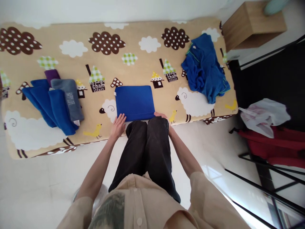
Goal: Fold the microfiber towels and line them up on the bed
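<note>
A blue towel (pixel 135 100) lies folded into a flat rectangle on the patterned bed (pixel 140 74), directly in front of my knees. A small white tag shows at its left edge, and a narrow fold runs along the near edge. My left hand (pixel 118 126) rests at the near left corner, fingers stretched out over the cloth. At the near right corner, my right hand (pixel 163 117) touches the towel with its fingers extended; part of this hand is hidden behind my knee.
Rolled or folded blue towels (pixel 60 111), a grey towel (pixel 70 98) and a purple cloth (pixel 51 75) lie to the left. A crumpled blue cloth (pixel 205 68) with green edging is on the right. Beyond stand a wooden bedside box (pixel 257 19) and a white plastic bag (pixel 268 114).
</note>
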Tool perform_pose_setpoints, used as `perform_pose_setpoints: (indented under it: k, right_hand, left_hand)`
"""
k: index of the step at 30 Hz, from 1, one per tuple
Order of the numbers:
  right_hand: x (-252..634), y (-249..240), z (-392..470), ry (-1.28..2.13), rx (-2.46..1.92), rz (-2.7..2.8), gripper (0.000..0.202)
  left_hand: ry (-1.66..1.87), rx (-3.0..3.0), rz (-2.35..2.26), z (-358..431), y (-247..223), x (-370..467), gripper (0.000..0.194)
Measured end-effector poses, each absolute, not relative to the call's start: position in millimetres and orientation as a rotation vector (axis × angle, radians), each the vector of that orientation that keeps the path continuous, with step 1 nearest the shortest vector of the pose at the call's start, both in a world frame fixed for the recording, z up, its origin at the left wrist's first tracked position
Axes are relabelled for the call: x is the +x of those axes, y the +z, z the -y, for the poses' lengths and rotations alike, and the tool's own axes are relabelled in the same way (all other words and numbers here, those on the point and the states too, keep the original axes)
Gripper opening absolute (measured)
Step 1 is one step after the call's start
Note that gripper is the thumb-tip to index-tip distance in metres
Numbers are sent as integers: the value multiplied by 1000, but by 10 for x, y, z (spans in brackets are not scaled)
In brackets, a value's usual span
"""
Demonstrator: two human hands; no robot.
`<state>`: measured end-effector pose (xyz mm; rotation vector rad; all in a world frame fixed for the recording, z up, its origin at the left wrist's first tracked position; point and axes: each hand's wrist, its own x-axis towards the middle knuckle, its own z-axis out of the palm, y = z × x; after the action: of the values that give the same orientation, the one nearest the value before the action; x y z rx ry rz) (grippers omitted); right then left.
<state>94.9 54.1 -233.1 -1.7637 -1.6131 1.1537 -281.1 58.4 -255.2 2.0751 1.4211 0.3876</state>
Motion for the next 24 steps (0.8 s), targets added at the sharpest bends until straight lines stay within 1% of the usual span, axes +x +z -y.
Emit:
perform_pose_setpoints:
  k: [3, 6, 14, 17, 24]
  right_hand:
    - [997, -2408, -646, 1176, -1600, 1805, 40]
    - [1008, -2448, -712, 1205, -1561, 1875, 40]
    - [898, -2382, -684, 1093, -1722, 1826, 50]
    - [849, -2386, -697, 1050, -1806, 1808, 49]
    - [770, -2421, -660, 1009, -1859, 1662, 45]
  left_hand:
    - [322, 2000, -1518, -670, -2607, -2787, 65]
    - [309, 1993, -1553, -698, -2616, -2776, 65]
    - [332, 1944, -1677, -728, -2639, -2648, 67]
    - [301, 1920, -1730, -779, -2655, -2598, 68]
    - [226, 1898, -1710, -877, -2549, -2604, 61]
